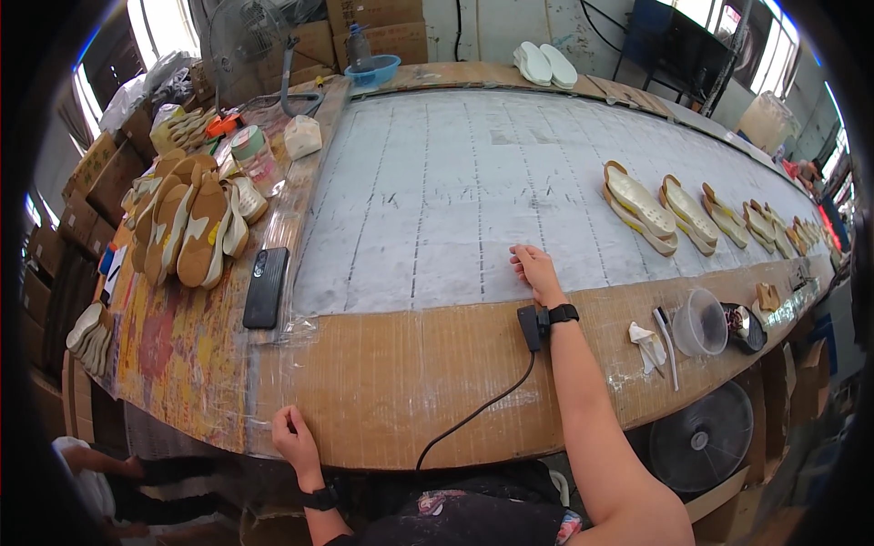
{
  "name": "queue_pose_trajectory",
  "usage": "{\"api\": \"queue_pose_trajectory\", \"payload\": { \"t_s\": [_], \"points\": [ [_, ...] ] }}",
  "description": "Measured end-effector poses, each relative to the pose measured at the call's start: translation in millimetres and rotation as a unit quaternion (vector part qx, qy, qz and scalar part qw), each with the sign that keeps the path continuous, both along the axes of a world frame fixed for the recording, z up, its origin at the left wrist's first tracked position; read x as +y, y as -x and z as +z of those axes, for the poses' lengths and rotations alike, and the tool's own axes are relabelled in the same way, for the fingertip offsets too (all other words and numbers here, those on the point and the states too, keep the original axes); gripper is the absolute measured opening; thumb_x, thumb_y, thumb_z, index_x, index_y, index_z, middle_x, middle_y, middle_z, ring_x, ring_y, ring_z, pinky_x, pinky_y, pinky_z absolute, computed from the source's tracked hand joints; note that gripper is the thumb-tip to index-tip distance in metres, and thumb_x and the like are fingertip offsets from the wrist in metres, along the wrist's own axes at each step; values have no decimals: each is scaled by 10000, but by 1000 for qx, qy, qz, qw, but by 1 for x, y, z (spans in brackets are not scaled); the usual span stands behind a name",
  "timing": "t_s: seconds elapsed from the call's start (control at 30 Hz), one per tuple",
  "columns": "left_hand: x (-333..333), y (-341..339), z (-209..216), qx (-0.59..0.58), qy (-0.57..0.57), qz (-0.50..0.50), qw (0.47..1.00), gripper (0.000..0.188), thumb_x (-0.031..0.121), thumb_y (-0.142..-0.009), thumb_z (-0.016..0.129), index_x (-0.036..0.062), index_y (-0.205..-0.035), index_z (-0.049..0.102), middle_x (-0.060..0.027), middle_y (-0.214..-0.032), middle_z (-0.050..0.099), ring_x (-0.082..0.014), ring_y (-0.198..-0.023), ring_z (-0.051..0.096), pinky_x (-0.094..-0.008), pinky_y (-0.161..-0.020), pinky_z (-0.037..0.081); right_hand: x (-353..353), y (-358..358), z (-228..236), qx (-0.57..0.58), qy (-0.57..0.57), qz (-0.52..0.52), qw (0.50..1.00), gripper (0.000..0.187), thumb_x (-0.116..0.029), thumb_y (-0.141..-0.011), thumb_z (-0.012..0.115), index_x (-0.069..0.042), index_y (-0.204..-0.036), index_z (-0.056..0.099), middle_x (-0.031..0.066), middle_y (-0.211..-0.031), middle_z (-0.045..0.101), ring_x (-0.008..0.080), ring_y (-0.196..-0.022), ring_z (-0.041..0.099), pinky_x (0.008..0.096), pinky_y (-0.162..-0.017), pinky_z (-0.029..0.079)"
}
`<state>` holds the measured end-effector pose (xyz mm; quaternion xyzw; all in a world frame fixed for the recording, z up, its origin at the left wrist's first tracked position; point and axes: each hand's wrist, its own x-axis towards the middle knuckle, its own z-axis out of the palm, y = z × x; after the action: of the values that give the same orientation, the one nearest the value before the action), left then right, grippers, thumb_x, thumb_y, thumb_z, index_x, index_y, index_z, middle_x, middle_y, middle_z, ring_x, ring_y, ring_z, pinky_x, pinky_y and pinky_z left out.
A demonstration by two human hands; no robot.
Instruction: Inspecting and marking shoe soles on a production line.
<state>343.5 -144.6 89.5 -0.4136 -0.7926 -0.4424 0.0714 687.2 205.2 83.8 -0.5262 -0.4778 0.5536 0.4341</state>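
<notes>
- Right hand [536, 271]: half open, fingers loosely bent, over the near edge of the white sheet [442, 187]; nothing shows in its grip, though the fingertips are too small here to rule out something tiny.
- Left hand [296, 440]: loosely curled, nothing seen in it, by the front edge of the cardboard [391, 373].
- The nearest cream-and-tan shoe soles [640, 207] lie on the sheet, right of the right hand and apart from it.
- These 2 soles look light, springy and hardly fragile; their rims probably flex.
- Best grip: 1 sole at mid-length, thumb and fingers on opposite side edges.
</notes>
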Motion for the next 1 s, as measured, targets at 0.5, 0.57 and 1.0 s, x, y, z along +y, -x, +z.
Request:
{"api": "queue_pose_trajectory", "payload": {
  "t_s": [0.5,0.57,1.0],
  "points": [
    [-1,-1,-2,-12,7,5,1000,157,128,-872,511,-18,-841,559,-49,-684,525,-123,-605,461,-262,-564,393,2,-6,-2,80,25,-37,996,304,-247,-908,404,-9,-1064,509,118,-909,601,147,-720,583,238,-585,461],
    [-2,0,-3,-10,5,9,1000,156,127,-871,512,-19,-848,561,-56,-690,533,-129,-609,471,-265,-568,397,1,-6,-2,81,21,-35,996,306,-250,-905,409,-8,-1063,510,115,-901,602,144,-712,580,237,-585,461],
    [-1,-11,9,-44,11,0,999,140,109,-859,520,-23,-852,564,-117,-769,567,-229,-677,525,-307,-622,420,-3,-9,4,1,-19,-14,1000,288,-263,-830,514,-12,-957,574,73,-762,628,83,-547,463,206,-462,353]
  ]
}}
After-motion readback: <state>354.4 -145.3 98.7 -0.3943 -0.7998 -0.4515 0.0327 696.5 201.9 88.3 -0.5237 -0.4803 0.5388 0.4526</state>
